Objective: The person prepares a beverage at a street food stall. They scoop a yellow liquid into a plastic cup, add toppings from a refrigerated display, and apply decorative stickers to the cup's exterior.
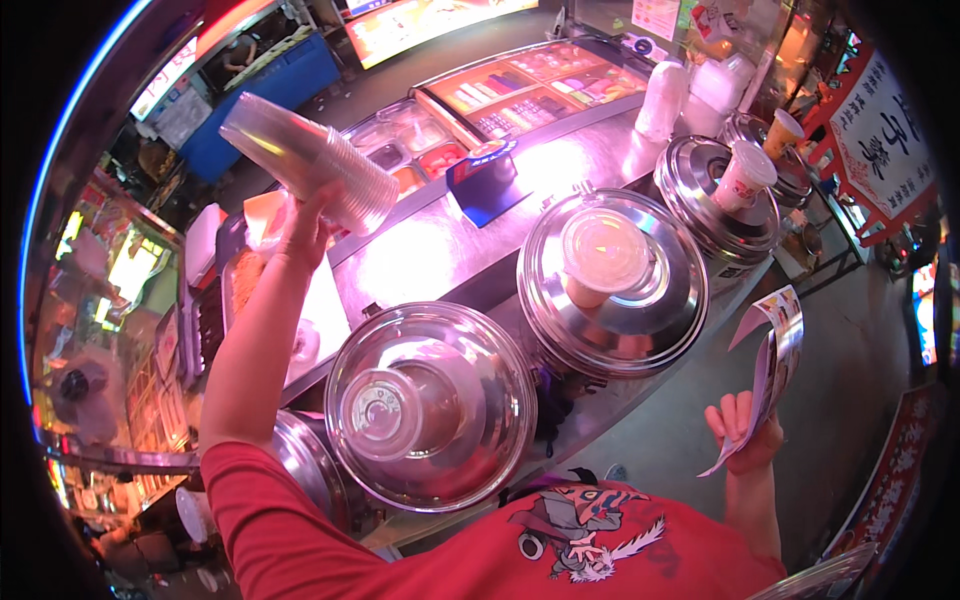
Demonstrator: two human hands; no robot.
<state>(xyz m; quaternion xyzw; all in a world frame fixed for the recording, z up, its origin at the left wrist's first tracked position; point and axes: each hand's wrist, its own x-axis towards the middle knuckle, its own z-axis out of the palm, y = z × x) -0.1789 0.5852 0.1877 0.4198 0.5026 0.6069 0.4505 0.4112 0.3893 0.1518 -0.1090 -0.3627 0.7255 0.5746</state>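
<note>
In my left hand [309, 217], raised over the counter, is a tilted stack of clear plastic cups [300, 154], nested one in another. My right hand [750, 439] is out to the side, gripping printed paper sheets [778, 360] whose top end curls over. Between my arms stand round steel drums. A clear domed cover [480, 450] tops the nearest one, with a lidded clear cup [382, 416] on it. On the steel lid [679, 315] of another drum rests a cup with a pale drink [606, 251].
Beyond the drums runs a steel counter [405, 262] with a blue sign stand [484, 187]. Topping trays [409, 142] and a display case [536, 86] line its far side. To the right, a printed pink cup [742, 176] stands on a further drum lid [694, 161].
</note>
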